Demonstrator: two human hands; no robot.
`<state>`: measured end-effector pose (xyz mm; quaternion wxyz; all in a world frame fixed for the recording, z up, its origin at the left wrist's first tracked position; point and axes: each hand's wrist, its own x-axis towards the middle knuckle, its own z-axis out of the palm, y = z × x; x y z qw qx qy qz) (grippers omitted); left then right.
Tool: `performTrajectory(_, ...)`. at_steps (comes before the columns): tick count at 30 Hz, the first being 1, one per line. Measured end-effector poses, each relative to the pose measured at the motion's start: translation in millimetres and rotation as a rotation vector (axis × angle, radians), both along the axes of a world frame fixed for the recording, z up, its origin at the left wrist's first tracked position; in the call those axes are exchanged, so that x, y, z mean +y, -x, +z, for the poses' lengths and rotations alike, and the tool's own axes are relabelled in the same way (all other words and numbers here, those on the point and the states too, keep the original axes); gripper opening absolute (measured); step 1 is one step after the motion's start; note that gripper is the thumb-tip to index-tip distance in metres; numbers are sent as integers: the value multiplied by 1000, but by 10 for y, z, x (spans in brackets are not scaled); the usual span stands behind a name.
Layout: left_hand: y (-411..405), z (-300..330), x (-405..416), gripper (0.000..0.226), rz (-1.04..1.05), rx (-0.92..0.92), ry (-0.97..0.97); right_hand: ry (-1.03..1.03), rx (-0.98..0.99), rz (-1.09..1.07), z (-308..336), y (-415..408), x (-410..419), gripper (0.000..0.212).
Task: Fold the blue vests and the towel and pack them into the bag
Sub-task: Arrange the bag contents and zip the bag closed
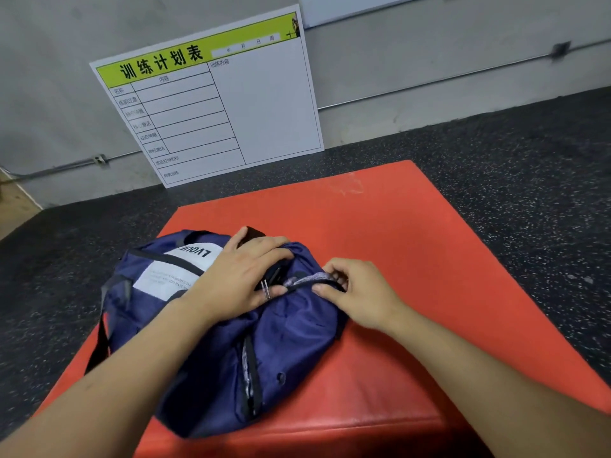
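Observation:
A navy blue duffel bag (pixel 291 352) with a white label lies on a red mat (pixel 413 259). My left hand (pixel 241 276) lies over the top of the bag, its fingers curled round the fabric and a dark strap, with a metal zipper pull at its thumb. My right hand (pixel 360 292) pinches the bag's edge by the zipper at the right end, where a strip of grey-lilac fabric shows in the gap. No blue vests or towel lie outside the bag; whatever is inside is hidden.
The red mat sits on dark speckled rubber flooring (pixel 529 193). A white training-plan board (pixel 215 104) with a green header leans against the grey wall behind the mat. A black shoulder strap (pixel 99 345) hangs off the bag's left side.

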<state>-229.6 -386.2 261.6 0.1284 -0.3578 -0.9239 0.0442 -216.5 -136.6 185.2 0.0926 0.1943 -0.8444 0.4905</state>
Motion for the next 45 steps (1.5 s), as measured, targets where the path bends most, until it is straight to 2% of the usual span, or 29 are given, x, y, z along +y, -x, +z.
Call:
performTrajectory(6,-528,150,78,46,-39,-46,-119,-84,-51,156,163,-468,-73,35)
performTrajectory(10,-819,167,211,64,-97,-40,-140,24,-48,76,100,-663,-229,40)
performTrajectory(13,-846,86,273,79,-96,-57,-91,237,-264,132,63,-721,-199,28)
performTrajectory(16,-850,37,387,62,-106,29,-37,458,-543,265,66,-779,-43,27)
performTrajectory(18,-827,7,515,49,-109,77,50,490,-619,282,43,-788,116,33)
performTrajectory(20,-793,-36,624,36,-104,68,102,429,-603,235,-18,-763,268,35)
performTrajectory(22,-770,-71,664,27,-77,23,112,230,-510,161,-113,-733,354,35)
performTrajectory(25,-777,-57,632,23,-50,-43,99,-151,-351,82,-304,-692,356,35)
performTrajectory(27,-784,-17,587,25,-52,-65,70,-246,-319,68,-384,-693,305,39)
performTrajectory(33,-785,145,470,26,-17,-97,5,-153,-355,40,-482,-667,60,24)
performTrajectory(39,-782,173,385,30,19,-99,2,112,-578,39,-496,-713,-19,21)
performTrajectory(42,-786,152,388,35,29,-85,16,71,-559,40,-363,-721,82,29)
performTrajectory(45,-792,127,414,35,20,-97,22,13,-508,78,-165,-726,232,28)
